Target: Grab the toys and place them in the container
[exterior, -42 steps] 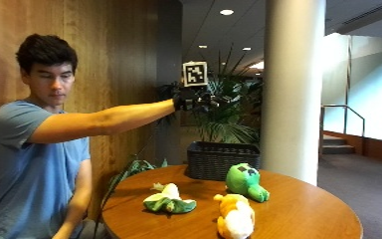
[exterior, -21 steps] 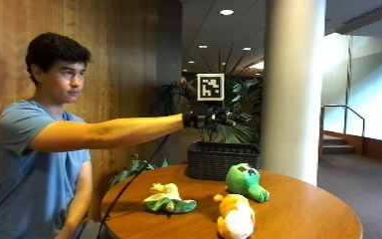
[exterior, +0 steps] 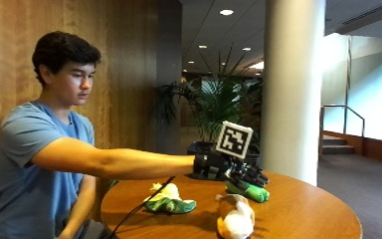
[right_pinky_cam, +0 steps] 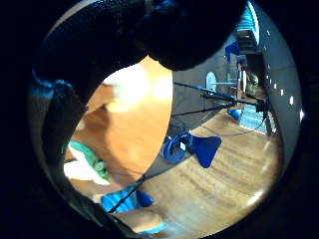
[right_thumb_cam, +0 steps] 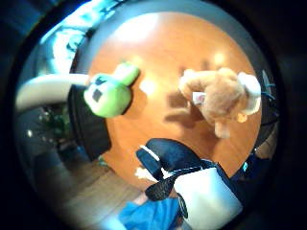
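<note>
Three soft toys lie on the round wooden table point(exterior: 310, 214). A green frog toy point(exterior: 249, 191) lies at the far side, a green-and-white toy point(exterior: 169, 202) on the person's side, and a brown-and-white plush point(exterior: 235, 219) at the front. My gloved right hand point(exterior: 231, 171) hovers just above and slightly behind the frog, fingers relaxed, holding nothing. The thumb side palm view looks down on the frog point(right_thumb_cam: 108, 93) and the plush point(right_thumb_cam: 220, 96), both lying free on the table. The little finger side palm view shows the green-and-white toy point(right_pinky_cam: 85, 162) on the tabletop.
A dark planter basket point(exterior: 201, 147) with a palm stands just behind the table, beside a white column point(exterior: 294, 89). A wood wall runs behind the person. On the floor beyond the table's edge sits a blue seat point(right_pinky_cam: 192, 148).
The outstretched arm has come down from head height to just above the tabletop and reached further out over the frog. The toys have not moved.
</note>
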Demonstrator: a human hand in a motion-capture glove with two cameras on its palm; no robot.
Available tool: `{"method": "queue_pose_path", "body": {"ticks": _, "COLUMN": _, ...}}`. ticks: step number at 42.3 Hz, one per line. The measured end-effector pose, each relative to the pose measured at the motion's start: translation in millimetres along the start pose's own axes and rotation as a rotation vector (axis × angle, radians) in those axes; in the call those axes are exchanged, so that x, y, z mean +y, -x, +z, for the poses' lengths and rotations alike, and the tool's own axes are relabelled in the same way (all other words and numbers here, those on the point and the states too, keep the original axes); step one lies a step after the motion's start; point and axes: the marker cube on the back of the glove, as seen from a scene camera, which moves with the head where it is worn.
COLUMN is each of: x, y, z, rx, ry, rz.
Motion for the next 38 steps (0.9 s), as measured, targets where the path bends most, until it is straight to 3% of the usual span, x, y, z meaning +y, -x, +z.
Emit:
{"method": "queue_pose_path", "body": {"ticks": 7, "x": -19.7, "y": -17.8, "z": 52.8, "rx": 0.089, "ry": 0.128, "rz": 0.086}}
{"method": "queue_pose_path", "body": {"ticks": 12, "x": -26.8, "y": -33.7, "z": 82.9, "rx": 0.180, "ry": 0.185, "rz": 0.057}}
{"method": "queue_pose_path", "body": {"ticks": 18, "x": -37.5, "y": -26.0, "z": 96.9, "rx": 0.092, "ry": 0.152, "rz": 0.140}}
{"method": "queue_pose_path", "body": {"ticks": 26, "x": -34.3, "y": -22.8, "z": 93.0, "rx": -0.116, "ry": 0.114, "rz": 0.041}}
{"method": "queue_pose_path", "body": {"ticks": 38, "x": -8.9, "y": 4.5, "z": 64.0, "rx": -0.140, "ry": -0.037, "rz": 0.065}}
